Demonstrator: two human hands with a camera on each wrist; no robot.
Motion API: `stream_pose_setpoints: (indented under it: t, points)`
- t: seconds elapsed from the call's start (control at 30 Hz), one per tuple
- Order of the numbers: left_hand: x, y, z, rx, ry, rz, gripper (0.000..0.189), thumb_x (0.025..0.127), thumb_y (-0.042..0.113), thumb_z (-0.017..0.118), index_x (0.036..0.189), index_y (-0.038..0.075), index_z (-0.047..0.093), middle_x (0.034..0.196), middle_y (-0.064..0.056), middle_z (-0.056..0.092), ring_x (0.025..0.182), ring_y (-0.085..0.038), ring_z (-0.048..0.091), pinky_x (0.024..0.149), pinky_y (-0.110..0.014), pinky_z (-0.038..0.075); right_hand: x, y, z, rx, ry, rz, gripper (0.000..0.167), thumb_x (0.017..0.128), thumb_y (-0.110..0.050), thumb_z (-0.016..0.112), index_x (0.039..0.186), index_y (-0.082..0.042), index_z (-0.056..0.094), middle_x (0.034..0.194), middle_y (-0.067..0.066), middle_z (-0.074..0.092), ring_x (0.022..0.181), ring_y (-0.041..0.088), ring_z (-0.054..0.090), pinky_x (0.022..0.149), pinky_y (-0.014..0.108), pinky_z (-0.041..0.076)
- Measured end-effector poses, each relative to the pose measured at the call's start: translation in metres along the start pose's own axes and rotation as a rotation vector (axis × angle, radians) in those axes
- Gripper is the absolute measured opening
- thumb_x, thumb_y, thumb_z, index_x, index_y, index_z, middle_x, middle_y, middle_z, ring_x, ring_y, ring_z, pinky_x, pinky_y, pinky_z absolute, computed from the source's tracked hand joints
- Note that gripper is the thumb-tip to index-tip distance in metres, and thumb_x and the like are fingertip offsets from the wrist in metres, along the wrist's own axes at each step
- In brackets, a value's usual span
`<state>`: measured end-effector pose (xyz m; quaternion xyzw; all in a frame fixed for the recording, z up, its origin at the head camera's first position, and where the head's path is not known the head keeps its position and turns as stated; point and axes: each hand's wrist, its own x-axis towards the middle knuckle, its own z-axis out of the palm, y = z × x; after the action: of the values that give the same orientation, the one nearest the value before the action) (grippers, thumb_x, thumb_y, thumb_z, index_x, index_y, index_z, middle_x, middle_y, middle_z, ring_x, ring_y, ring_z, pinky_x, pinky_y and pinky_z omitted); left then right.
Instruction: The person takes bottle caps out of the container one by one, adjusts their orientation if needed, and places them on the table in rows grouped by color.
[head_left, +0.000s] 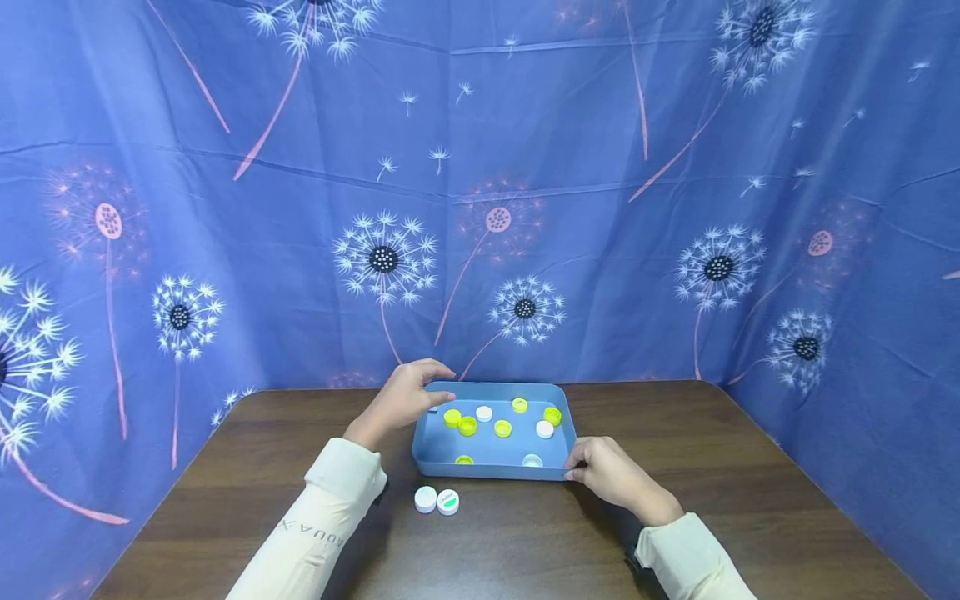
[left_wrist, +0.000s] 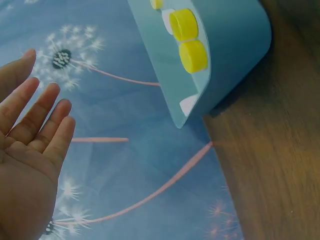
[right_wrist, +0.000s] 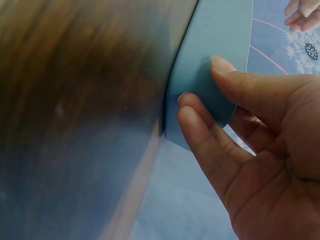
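A shallow blue tray (head_left: pixel 441 443) sits on the table with several yellow bottle caps (head_left: pixel 503 428) and white bottle caps (head_left: pixel 544 429) scattered inside it. My left hand (head_left: pixel 408 393) hovers by the tray's back left corner, thumb and fingers apart. In the left wrist view, that hand (left_wrist: pixel 32 145) shows straight, spread fingers with nothing held. At the front right corner, my right hand (head_left: pixel 609 471) grips the tray. The right wrist view shows its thumb and fingers (right_wrist: pixel 202 127) against the blue walls around that corner.
Two white caps, one plain (head_left: pixel 425 499) and one with a green mark (head_left: pixel 447 502), lie side by side on the brown wooden table (head_left: pixel 510 542) in front of the tray. A blue dandelion-print cloth (head_left: pixel 600 250) hangs behind the table and along its sides.
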<state>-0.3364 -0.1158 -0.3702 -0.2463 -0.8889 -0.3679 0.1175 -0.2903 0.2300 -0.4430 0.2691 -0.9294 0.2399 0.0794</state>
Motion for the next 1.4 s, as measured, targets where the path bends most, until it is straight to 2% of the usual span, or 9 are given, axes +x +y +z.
stream_pose_setpoints:
  t: [0.2, 0.37, 0.43, 0.67, 0.9, 1.07, 1.23, 1.4]
  points:
    - [0.011, -0.018, 0.009, 0.033, -0.023, -0.068, 0.032, 0.085, 0.015, 0.078, 0.115, 0.008, 0.073, 0.118, -0.004, 0.069, 0.118, -0.028, 0.061, 0.099, -0.048, 0.049, 0.0, 0.002, 0.002, -0.007, -0.002, -0.003, 0.014, 0.08, 0.0, 0.079, 0.077, -0.013, 0.077, 0.073, -0.013, 0.064, 0.072, 0.0, 0.056, 0.064, 0.024, 0.05]
    - [0.017, -0.032, 0.024, 0.043, -0.065, -0.145, 0.03, 0.084, 0.011, 0.078, 0.114, 0.008, 0.073, 0.119, -0.007, 0.068, 0.119, -0.03, 0.06, 0.098, -0.048, 0.049, 0.0, 0.003, 0.002, 0.0, -0.002, -0.03, 0.013, 0.08, 0.0, 0.078, 0.077, -0.013, 0.077, 0.073, -0.014, 0.063, 0.071, -0.001, 0.055, 0.063, 0.023, 0.05]
    - [0.02, -0.037, 0.03, 0.043, -0.084, -0.158, 0.03, 0.085, 0.01, 0.077, 0.114, 0.008, 0.073, 0.12, -0.007, 0.068, 0.119, -0.031, 0.06, 0.098, -0.048, 0.049, 0.0, 0.003, 0.001, -0.001, 0.004, -0.046, 0.013, 0.08, 0.001, 0.078, 0.077, -0.012, 0.077, 0.073, -0.014, 0.063, 0.071, -0.001, 0.055, 0.063, 0.023, 0.05]
    - [0.025, -0.042, 0.046, 0.084, -0.176, -0.194, 0.035, 0.086, 0.011, 0.077, 0.12, 0.003, 0.07, 0.124, -0.012, 0.067, 0.122, -0.034, 0.058, 0.101, -0.05, 0.047, 0.001, 0.002, 0.002, 0.012, 0.013, -0.044, 0.013, 0.081, 0.001, 0.077, 0.076, -0.011, 0.077, 0.073, -0.014, 0.063, 0.071, -0.001, 0.055, 0.063, 0.023, 0.05]
    - [0.027, -0.05, 0.059, 0.174, -0.249, -0.177, 0.035, 0.083, 0.01, 0.079, 0.117, 0.005, 0.072, 0.122, -0.01, 0.069, 0.122, -0.032, 0.059, 0.101, -0.048, 0.048, -0.001, 0.002, 0.001, 0.006, 0.02, -0.039, 0.013, 0.08, 0.001, 0.078, 0.076, -0.011, 0.077, 0.074, -0.013, 0.064, 0.071, -0.001, 0.056, 0.062, 0.023, 0.05]
    - [0.023, -0.052, 0.062, 0.257, -0.284, -0.191, 0.036, 0.08, 0.009, 0.081, 0.115, 0.004, 0.074, 0.117, -0.01, 0.071, 0.117, -0.029, 0.062, 0.1, -0.046, 0.049, 0.0, -0.001, 0.0, 0.015, 0.01, -0.033, 0.013, 0.081, 0.001, 0.078, 0.076, -0.011, 0.076, 0.074, -0.013, 0.064, 0.072, 0.0, 0.057, 0.063, 0.023, 0.05]
    - [0.02, -0.05, 0.063, 0.304, -0.285, -0.193, 0.033, 0.081, 0.006, 0.079, 0.114, 0.004, 0.074, 0.114, -0.01, 0.072, 0.109, -0.026, 0.064, 0.098, -0.044, 0.051, 0.0, -0.001, 0.0, 0.012, -0.002, -0.016, 0.013, 0.081, 0.002, 0.077, 0.077, -0.01, 0.077, 0.075, -0.012, 0.064, 0.073, 0.0, 0.057, 0.064, 0.023, 0.051]
    - [0.019, -0.051, 0.065, 0.311, -0.285, -0.205, 0.031, 0.082, 0.004, 0.078, 0.113, 0.005, 0.075, 0.115, -0.01, 0.071, 0.11, -0.027, 0.063, 0.098, -0.045, 0.051, 0.0, -0.002, 0.0, 0.009, 0.001, -0.011, 0.013, 0.081, 0.003, 0.077, 0.077, -0.01, 0.077, 0.075, -0.01, 0.065, 0.073, 0.0, 0.057, 0.064, 0.023, 0.051]
